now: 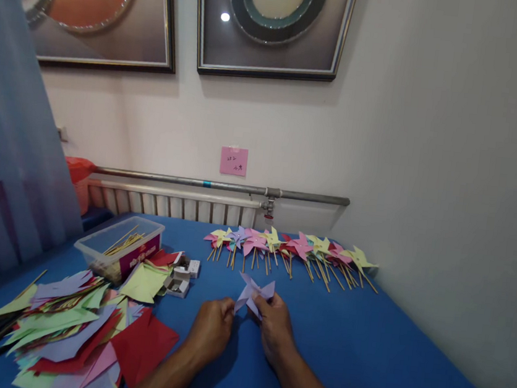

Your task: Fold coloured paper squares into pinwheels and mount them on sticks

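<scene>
The right hand (275,328) pinches the light purple paper pinwheel (254,295); the left hand (211,329) is curled beside it. Best to press the middle gently, keeping the points puffy.

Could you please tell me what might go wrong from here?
The thin purple pinwheel could crease or tear where the right hand pinches it. The left forearm, close beside the red paper, might brush loose sheets out of the pile. The small open box, near the left hand, might spill if knocked.
</scene>
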### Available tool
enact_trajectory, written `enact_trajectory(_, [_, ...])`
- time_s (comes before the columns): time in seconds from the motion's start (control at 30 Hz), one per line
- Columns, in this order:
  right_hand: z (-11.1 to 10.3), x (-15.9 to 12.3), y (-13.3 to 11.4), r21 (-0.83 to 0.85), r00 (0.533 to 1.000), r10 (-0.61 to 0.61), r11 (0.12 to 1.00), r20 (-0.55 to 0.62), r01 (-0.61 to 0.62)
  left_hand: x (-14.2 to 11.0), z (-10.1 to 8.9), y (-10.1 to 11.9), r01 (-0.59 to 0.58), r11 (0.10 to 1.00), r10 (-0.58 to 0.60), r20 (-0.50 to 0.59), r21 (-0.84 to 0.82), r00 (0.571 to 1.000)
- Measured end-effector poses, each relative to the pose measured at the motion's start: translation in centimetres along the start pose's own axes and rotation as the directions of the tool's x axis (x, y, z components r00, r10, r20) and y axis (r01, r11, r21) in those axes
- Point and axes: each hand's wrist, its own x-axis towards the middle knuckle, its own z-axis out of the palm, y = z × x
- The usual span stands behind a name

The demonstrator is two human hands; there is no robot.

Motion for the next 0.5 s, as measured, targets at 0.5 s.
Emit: enact_trajectory(0.5, [0.1,-0.55,-0.7,0.049,0.998,0.066,0.997,-0.014,-0.066,-0.05,0.06,-0.1,-0.025,1.0,0.026,-0.023,0.013,0.999])
